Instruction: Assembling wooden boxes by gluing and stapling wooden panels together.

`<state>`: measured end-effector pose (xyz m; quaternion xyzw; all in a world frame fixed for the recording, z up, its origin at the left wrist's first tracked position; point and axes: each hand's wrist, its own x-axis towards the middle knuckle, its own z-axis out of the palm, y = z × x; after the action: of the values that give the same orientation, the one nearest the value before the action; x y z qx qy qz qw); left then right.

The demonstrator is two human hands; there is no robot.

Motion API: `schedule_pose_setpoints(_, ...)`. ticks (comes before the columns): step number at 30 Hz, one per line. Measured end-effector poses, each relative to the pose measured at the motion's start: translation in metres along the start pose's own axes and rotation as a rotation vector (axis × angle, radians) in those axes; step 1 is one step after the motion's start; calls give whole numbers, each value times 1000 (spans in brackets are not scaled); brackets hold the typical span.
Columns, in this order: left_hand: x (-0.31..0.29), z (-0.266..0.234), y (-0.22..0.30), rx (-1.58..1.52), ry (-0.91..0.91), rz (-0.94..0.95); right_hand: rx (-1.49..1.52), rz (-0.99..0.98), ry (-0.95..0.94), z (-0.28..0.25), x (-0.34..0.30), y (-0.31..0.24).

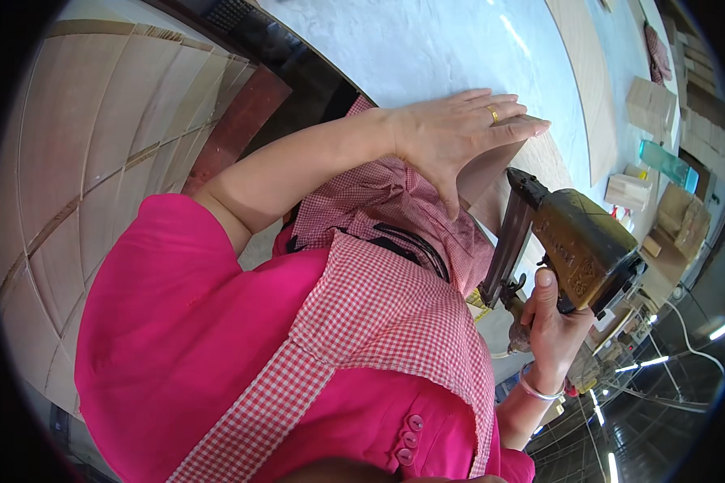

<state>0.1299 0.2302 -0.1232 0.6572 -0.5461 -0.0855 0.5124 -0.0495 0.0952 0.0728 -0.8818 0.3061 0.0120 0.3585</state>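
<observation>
My left hand (451, 133), with a ring on one finger, reaches over a small wooden board (485, 179). Its thumb lies along the near side and its fingers stretch across the far side; their contact underneath is partly hidden. My right hand (557, 332) is wrapped round the handle of a nail gun (584, 251) with a worn amber-brown body and a dark magazine. The tool's black nose is close to the board, just right of my left fingers; I cannot tell whether it touches. A flat pale wooden piece (549, 165) lies beyond the board.
A pale blue worktable (427, 48) carries a long wooden strip (590, 97), wood blocks (651, 106) and a teal bottle (669, 166). Large wooden panels (64, 121) are stacked at the left. A red piece (242, 125) lies beside them. Cartons (678, 221) stand at the right.
</observation>
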Motion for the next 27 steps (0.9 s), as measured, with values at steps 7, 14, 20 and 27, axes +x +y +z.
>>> schedule_pose_setpoints(7,4,0,1,-30,-13,5,-99,19,-53,-8,2,4)
schedule_pose_setpoints(14,5,-2,1,-3,-42,-18,-124,8,-95,-11,10,0)
schedule_pose_setpoints(20,10,-4,5,35,-91,-25,-51,50,-113,-13,16,-3)
schedule_pose_setpoints(27,12,-4,13,68,-96,-14,-5,152,-197,-25,22,-9)
